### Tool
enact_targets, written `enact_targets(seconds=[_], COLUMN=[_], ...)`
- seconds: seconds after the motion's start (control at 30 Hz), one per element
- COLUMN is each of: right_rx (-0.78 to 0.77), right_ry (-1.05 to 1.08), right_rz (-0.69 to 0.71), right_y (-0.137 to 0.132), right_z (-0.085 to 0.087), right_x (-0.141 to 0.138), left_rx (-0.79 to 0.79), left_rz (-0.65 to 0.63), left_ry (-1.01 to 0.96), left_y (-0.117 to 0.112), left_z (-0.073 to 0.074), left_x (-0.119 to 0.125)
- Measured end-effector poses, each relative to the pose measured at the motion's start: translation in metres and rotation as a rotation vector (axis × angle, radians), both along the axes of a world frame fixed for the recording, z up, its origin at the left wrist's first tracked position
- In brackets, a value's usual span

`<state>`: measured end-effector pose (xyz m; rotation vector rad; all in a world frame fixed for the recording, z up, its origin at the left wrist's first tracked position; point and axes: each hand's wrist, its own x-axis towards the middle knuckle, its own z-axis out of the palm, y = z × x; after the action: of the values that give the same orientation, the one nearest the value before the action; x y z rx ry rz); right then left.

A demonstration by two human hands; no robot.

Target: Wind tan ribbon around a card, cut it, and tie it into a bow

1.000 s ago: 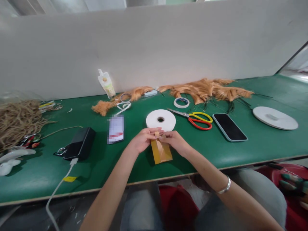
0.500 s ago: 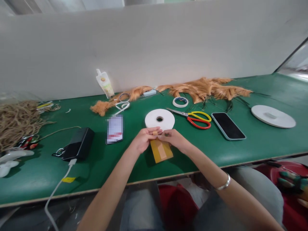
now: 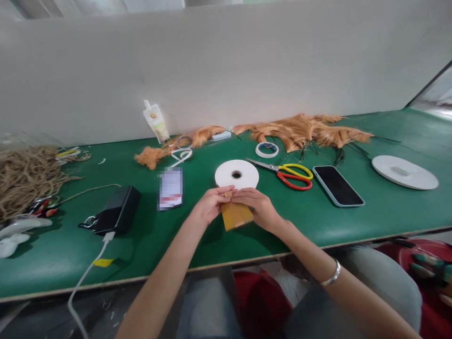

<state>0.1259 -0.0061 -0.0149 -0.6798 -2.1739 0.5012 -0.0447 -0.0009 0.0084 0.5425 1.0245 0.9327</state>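
Note:
My left hand (image 3: 209,208) and my right hand (image 3: 258,207) meet over a mustard-yellow strip (image 3: 236,216) that lies on the green table (image 3: 148,240). Both hands pinch its far end with closed fingers, just in front of a flat white tape roll (image 3: 236,173). The strip's near end sticks out below the fingers. A silver bracelet sits on my right wrist.
Yellow-and-red scissors (image 3: 291,175), a dark phone (image 3: 338,185), a small tape ring (image 3: 266,149) and a white disc (image 3: 404,172) lie to the right. Orange hair (image 3: 303,131) runs along the back wall. Left: a second phone (image 3: 170,188), a black charger (image 3: 118,215), a pile of tan fibre (image 3: 24,174).
The visible part of the yellow strip has become shorter; its near end has drawn in toward the fingers. Both hands stay at the same spot by the white roll.

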Motion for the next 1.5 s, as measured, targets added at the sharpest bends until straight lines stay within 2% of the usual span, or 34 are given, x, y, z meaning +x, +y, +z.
enact_targets(seconds=[0.13, 0.27, 0.43, 0.5, 0.67, 0.9, 0.97, 1.07, 1.2, 1.37, 1.5], right_rx=[-0.087, -0.304, -0.603, -0.744, -1.105, -1.402, -1.458, -1.495, -1.506, -1.529, -1.523], right_ry=[0.025, 0.044, 0.067, 0.098, 0.261, 0.247, 0.210, 0.138, 0.105, 0.094, 0.112], right_rz=[-0.032, -0.094, -0.223, -0.200, -0.027, -0.054, -0.035, -0.008, -0.007, -0.039, -0.020], right_y=[0.001, -0.002, -0.003, -0.003, -0.006, -0.009, -0.011, -0.016, -0.020, -0.019, -0.018], right_z=[0.002, 0.009, 0.013, 0.014, 0.017, 0.024, 0.026, 0.029, 0.033, 0.033, 0.032], right_x=[-0.003, -0.006, -0.009, -0.009, -0.012, -0.011, -0.011, -0.013, -0.017, -0.016, -0.016], left_rx=[0.027, 0.026, -0.006, -0.010, -0.024, -0.040, -0.043, -0.027, 0.063, 0.148, 0.182], left_rz=[-0.037, -0.080, -0.043, -0.019, 0.010, -0.036, -0.060, -0.029, -0.003, -0.074, -0.071], left_ry=[-0.011, 0.009, 0.053, 0.070, 0.089, 0.052, 0.006, -0.048, -0.038, -0.075, -0.103], left_y=[-0.002, -0.002, 0.001, 0.002, 0.001, 0.002, 0.002, 0.001, -0.002, -0.003, -0.002], left_z=[0.001, 0.001, -0.002, -0.003, -0.001, 0.000, 0.003, 0.010, 0.016, 0.012, 0.008], left_x=[0.002, 0.002, 0.002, 0.002, 0.004, 0.004, 0.001, -0.002, -0.004, -0.007, -0.008])
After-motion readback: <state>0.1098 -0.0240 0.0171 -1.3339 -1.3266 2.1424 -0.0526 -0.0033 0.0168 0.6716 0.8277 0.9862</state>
